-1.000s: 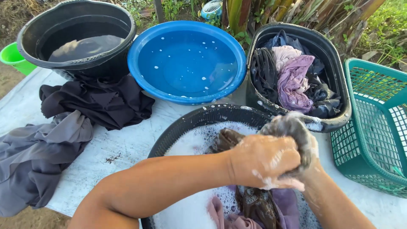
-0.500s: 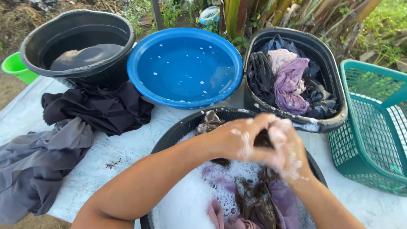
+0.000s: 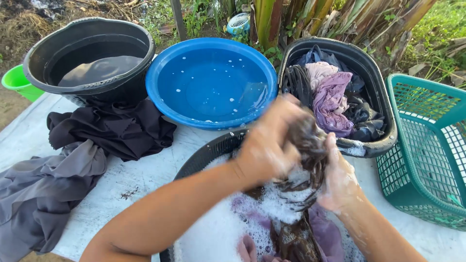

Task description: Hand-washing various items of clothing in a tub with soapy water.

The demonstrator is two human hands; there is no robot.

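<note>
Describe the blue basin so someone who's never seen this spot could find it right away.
Start at the white-covered table; along its far edge stand three tubs. The blue basin is the middle one, between the round black tub and the black tub of wet clothes. It alone is bright blue, holding only water.

White table under basins, clothes.

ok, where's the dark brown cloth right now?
Head view, centre-right: the dark brown cloth is squeezed between the left hand and right hand, above the sudsy black basin.

Daylight fell on an outdoor bench covered in pale sheeting; behind it stood thick plant stalks, grass and bare earth.
</note>
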